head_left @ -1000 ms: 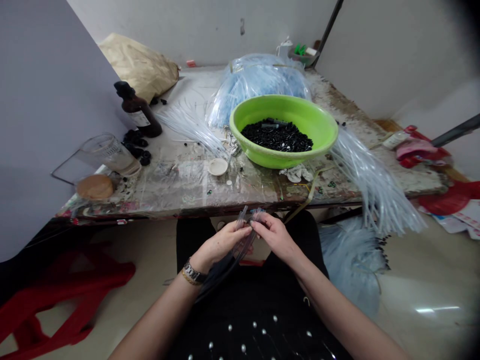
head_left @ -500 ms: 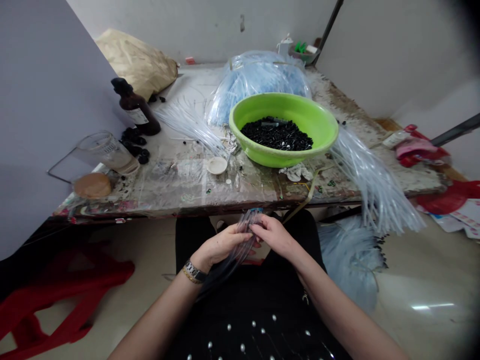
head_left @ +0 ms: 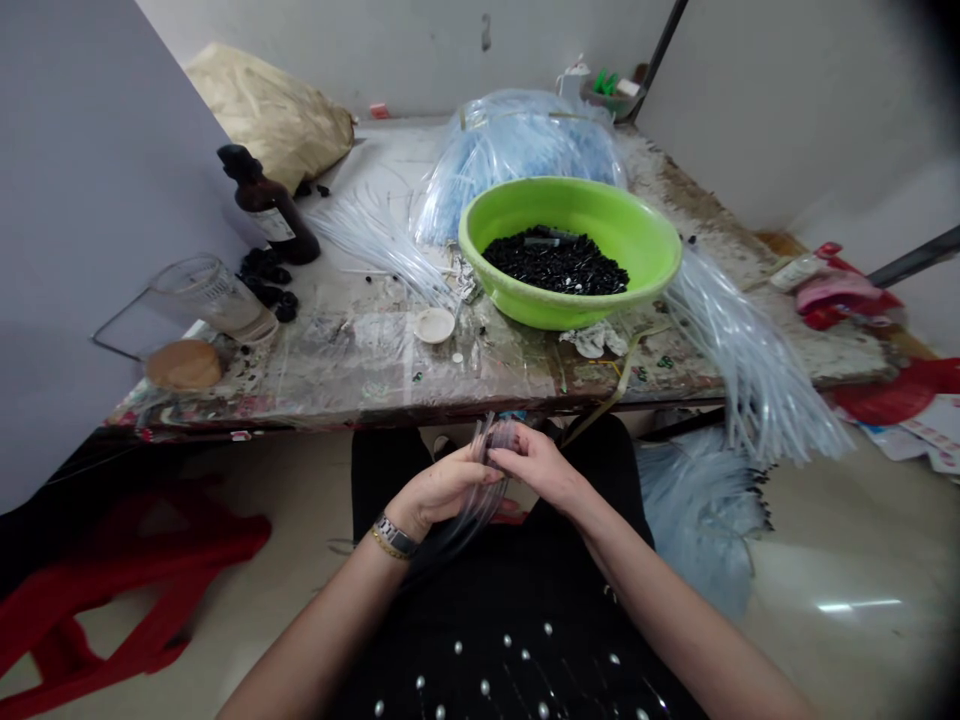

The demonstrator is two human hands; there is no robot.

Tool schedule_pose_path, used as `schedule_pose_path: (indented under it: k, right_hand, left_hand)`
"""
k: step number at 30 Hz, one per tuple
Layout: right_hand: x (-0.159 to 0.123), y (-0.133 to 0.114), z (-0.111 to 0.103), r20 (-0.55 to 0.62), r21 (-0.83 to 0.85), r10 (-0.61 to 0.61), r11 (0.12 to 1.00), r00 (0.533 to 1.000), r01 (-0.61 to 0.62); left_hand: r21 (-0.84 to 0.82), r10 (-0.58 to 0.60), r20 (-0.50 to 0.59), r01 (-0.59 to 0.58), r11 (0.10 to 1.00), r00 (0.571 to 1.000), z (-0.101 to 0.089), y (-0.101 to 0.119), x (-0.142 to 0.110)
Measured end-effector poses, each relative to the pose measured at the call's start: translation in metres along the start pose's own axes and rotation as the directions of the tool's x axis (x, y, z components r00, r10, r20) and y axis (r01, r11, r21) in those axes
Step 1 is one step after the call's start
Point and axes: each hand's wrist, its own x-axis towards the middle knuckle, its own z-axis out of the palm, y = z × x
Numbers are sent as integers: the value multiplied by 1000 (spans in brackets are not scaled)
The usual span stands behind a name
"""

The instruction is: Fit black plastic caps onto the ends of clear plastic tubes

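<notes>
Over my lap, just below the table's front edge, a bundle of clear plastic tubes runs down toward my body. My left hand, with a watch and a bracelet on its wrist, is wrapped round the bundle. Close against it, my right hand has its fingers closed on the upper ends of the tubes, with the thumb pressed across them. A small blue piece shows behind the tube ends. The right fingertips are partly hidden among the tubes.
A green basin of small black pieces stands on the worn table. Around it lie loose tubes, a large tube bundle, a brown bottle, a glass beaker and a white lid. A red stool stands lower left.
The upper tube ends have spread apart, some now standing out to the left of my right fingers. My right hand has shifted slightly left and up. The view has tilted a little.
</notes>
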Motion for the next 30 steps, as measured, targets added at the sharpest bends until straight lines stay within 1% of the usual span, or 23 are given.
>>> schedule_pose_path:
  k: [3, 6, 9, 12, 15, 19, 21, 23, 24, 27, 30]
  right_hand:
    - [1, 2, -1, 37, 28, 26, 999, 999, -27]
    - [1, 4, -2, 49, 46, 49, 998, 998, -51]
    - [-1, 5, -1, 66, 64, 56, 996, 996, -61]
    - [-3, 6, 1, 5, 89, 75, 993, 997, -75]
    - [-4, 7, 3, -80, 117, 100, 989, 992, -90]
    - [-4, 9, 2, -127, 121, 123, 987, 984, -107]
    - [-3, 11, 1, -145, 115, 132, 987, 981, -116]
    - [-2, 13, 2, -163, 105, 135, 987, 977, -119]
    - [-2, 14, 2, -173, 99, 135, 988, 976, -119]
    - [-2, 16, 3, -193, 82, 132, 990, 972, -118]
    - [-2, 15, 4, -197, 77, 130, 990, 972, -117]
  left_hand:
    - [0, 4, 14, -4, 1000, 1000, -2, -3, 2]
    - [17, -4, 23, 4, 1000, 1000, -1, -5, 2]
    - [46, -4, 12, 3, 999, 1000, 1, -3, 1]
    - [67, 28, 0, -27, 997, 1000, -1, 0, -1]
    - [104, 25, -25, -23, 994, 999, -8, 5, -5]
    - [184, 33, -115, -11, 983, 993, -16, 12, -12]
    - [255, 29, -132, 6, 967, 991, -16, 13, -16]
    - [374, 21, -118, 25, 927, 993, -14, 14, -18]
    - [449, 18, -109, 33, 893, 994, -12, 14, -20]
    - [671, 42, -109, 42, 740, 993, -8, 14, -22]
    - [809, 58, -105, 52, 585, 993, -6, 16, -23]
